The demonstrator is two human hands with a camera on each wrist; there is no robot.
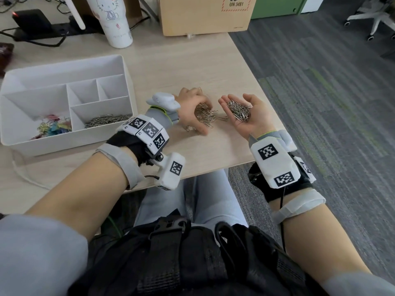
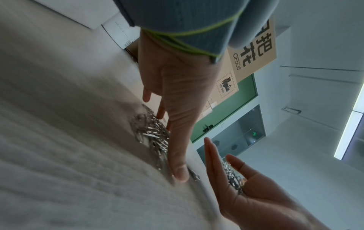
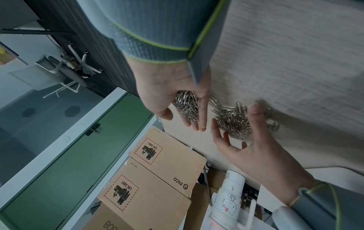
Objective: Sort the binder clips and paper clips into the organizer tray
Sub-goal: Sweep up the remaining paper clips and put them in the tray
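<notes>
A loose pile of silver paper clips [image 1: 206, 117] [image 2: 151, 130] [image 3: 232, 123] lies on the wooden table near its right edge. My left hand [image 1: 190, 107] [image 2: 177, 93] [image 3: 256, 155] arches over this pile, thumb on the table and fingers spread around the clips. Just to its right, my right hand [image 1: 256, 116] [image 2: 256, 202] [image 3: 163, 87] is held palm up, carrying a heap of paper clips [image 1: 238, 111] [image 3: 187, 105]. The white organizer tray [image 1: 64, 65] stands at the left, with coloured binder clips [image 1: 53, 127] in its left compartment and paper clips [image 1: 106, 120] in its front right one.
A white cartoon-print tumbler [image 1: 115, 20] and a cardboard box [image 1: 203, 13] stand at the table's far side. A black power strip [image 1: 42, 30] with cables lies at the back left. The table's right edge runs just beyond my right hand, above grey carpet.
</notes>
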